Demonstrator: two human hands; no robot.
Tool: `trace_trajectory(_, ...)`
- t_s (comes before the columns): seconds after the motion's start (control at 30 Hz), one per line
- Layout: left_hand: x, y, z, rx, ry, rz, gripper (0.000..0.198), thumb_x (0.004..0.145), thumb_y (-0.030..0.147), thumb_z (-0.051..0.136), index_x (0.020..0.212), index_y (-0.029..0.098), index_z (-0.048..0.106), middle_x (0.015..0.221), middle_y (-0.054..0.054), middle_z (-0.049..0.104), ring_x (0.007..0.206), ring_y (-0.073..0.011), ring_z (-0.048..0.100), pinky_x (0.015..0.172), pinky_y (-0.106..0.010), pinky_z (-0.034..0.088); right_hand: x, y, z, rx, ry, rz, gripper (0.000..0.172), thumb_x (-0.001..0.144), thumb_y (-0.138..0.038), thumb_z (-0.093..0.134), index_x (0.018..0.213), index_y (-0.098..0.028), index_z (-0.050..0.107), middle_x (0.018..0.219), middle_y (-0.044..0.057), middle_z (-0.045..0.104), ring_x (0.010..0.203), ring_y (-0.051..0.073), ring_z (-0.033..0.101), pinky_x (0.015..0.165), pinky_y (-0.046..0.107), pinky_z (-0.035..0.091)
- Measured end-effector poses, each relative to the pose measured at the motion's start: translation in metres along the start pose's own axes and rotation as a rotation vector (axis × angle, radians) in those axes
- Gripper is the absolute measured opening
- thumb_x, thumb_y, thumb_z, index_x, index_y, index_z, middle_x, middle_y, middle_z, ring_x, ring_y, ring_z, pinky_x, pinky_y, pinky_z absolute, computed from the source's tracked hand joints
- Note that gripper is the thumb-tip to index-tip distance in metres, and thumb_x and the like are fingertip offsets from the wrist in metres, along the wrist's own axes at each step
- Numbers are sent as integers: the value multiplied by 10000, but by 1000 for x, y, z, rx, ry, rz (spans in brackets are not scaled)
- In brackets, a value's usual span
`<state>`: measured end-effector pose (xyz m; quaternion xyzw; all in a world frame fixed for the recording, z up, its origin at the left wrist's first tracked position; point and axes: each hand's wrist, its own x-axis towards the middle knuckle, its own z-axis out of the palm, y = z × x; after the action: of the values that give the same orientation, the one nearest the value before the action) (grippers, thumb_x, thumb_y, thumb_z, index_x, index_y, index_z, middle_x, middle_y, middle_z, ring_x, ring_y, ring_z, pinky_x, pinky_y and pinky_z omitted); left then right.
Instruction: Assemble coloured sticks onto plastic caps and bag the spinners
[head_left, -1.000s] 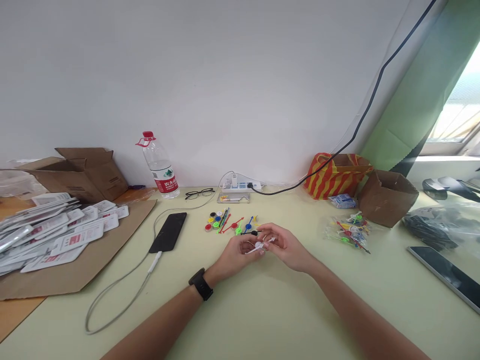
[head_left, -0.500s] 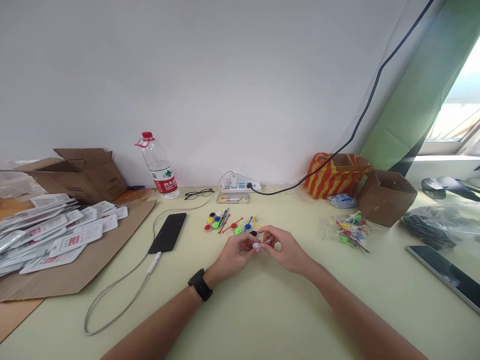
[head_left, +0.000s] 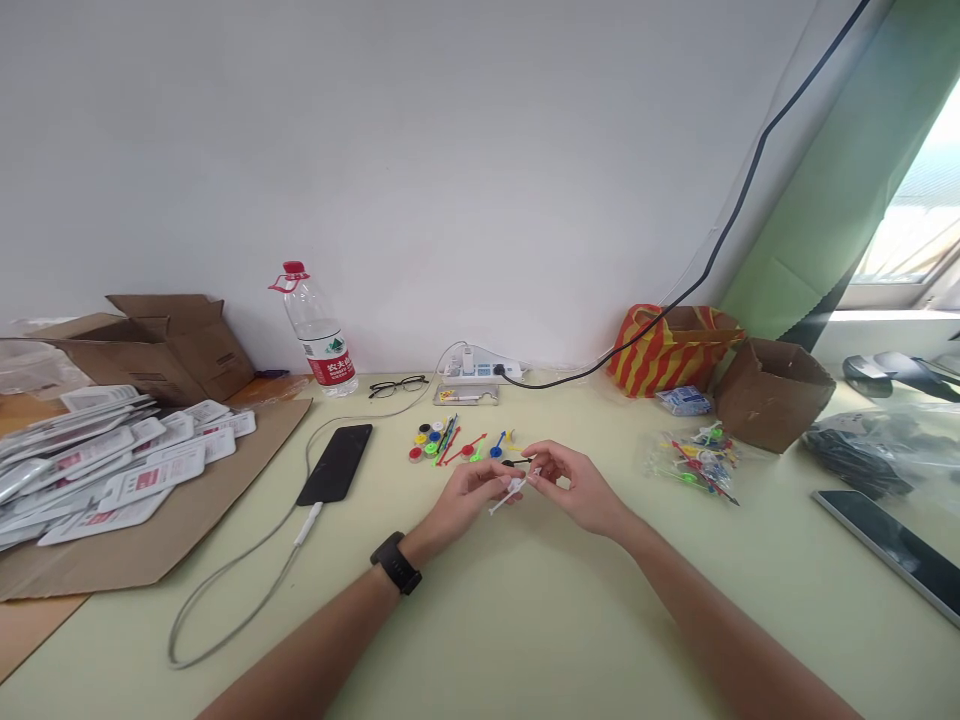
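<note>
A small white plastic arrow spinner (head_left: 504, 499) is pinched between my hands above the table, its shaft slanting down to the left. My left hand (head_left: 465, 497) is closed on its round middle with thumb and fingertips. My right hand (head_left: 579, 490) grips the other end, which the fingers partly cover. Just beyond lie a red arrow spinner (head_left: 466, 450), a blue arrow spinner (head_left: 496, 451) and green, yellow and black ones, the black partly hidden by my hands. Left of these are several coloured round discs (head_left: 415, 454) and loose arrows (head_left: 447, 440).
A plastic bag of coloured spinner parts (head_left: 701, 460) lies right, near a brown cardboard box (head_left: 776, 395). A phone (head_left: 335, 466) on a cable, a water bottle (head_left: 322, 340) and white packets (head_left: 154, 480) on cardboard are left. Glasses (head_left: 398, 386) and a power strip (head_left: 481, 372) sit by the wall.
The white spinner has turned, so its shaft now shows pointing down-left. My right hand has shifted slightly up and right; my left hand has moved slightly left.
</note>
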<state>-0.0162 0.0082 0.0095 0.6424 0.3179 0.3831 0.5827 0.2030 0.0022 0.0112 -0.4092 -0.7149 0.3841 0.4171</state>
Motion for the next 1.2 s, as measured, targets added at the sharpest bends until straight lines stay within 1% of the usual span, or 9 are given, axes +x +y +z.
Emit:
trace_trajectory(0.27, 4, -4, -6, -157, 85, -26, 387, 811, 348, 852, 1140, 180, 736, 941, -46, 724, 875, -180, 695, 897, -371, 563, -2, -6, -2, -46, 186, -52, 268, 946, -383, 593, 1169, -239, 629, 942, 40, 665, 696, 151, 581, 625, 289, 498)
trace_trajectory(0.43, 4, -4, -5, -147, 134, -67, 333, 763, 342, 887, 1001, 145, 761, 931, -69, 740, 877, -188, 690, 894, -361, 555, -7, -9, 5, -33, 240, -107, 336, 973, -383, 569, 1282, -251, 564, 1154, 80, 668, 673, 136, 581, 675, 321, 541)
trace_trajectory(0.6, 6, -5, -7, -150, 186, -56, 322, 753, 330, 894, 1002, 159, 780, 950, -72, 753, 885, -179, 677, 863, -314, 532, -12, -9, 18, -47, 247, -169, 598, 998, -388, 538, 1532, -333, 274, 1622, 143, 335, 915, 185, 645, 748, 365, 584)
trace_trajectory(0.67, 7, -4, -8, -162, 203, -48, 325, 747, 331, 898, 999, 161, 785, 929, -69, 755, 858, -172, 673, 845, -306, 529, -13, -9, 21, -43, 267, -201, 655, 998, -413, 541, 1554, -343, 199, 1653, 153, 268, 1019, 209, 630, 792, 384, 581)
trace_trajectory(0.77, 7, -3, -7, -171, 236, -41, 317, 732, 326, 907, 971, 157, 784, 912, -65, 757, 842, -163, 670, 834, -293, 527, -13, -10, 20, 58, 187, -103, 519, 1020, -463, 492, 1475, -287, 316, 1181, 116, 661, 828, 199, 616, 670, 337, 533)
trace_trajectory(0.8, 7, -3, -7, -171, 246, -41, 313, 729, 324, 909, 959, 154, 782, 904, -64, 756, 839, -161, 668, 831, -289, 526, -13, -11, 18, 125, 142, -30, 425, 1035, -479, 448, 1399, -265, 394, 883, 40, 666, 680, 180, 562, 589, 304, 480)
trace_trajectory(0.87, 7, -2, -7, -166, 260, -43, 307, 728, 323, 909, 945, 151, 777, 888, -61, 752, 830, -157, 664, 820, -283, 525, -11, -13, 13, 254, 96, 90, 322, 1049, -500, 391, 1216, -245, 494, 554, -81, 428, 498, 142, 371, 493, 257, 338)
trace_trajectory(0.93, 7, -2, -7, -161, 261, -43, 308, 734, 327, 904, 951, 152, 773, 882, -59, 748, 822, -155, 660, 807, -280, 525, -9, -15, 9, 313, 136, 121, 293, 1031, -511, 435, 1102, -240, 519, 512, -109, 310, 487, 125, 279, 486, 245, 264)
trace_trajectory(1.2, 9, -7, -12, -153, 249, -21, 277, 825, 355, 836, 1012, 164, 762, 894, -61, 721, 835, -153, 649, 780, -271, 519, -2, 0, 2, 128, 199, 86, 279, 965, -482, 547, 1098, -236, 559, 546, -100, 337, 511, 124, 277, 492, 256, 241)
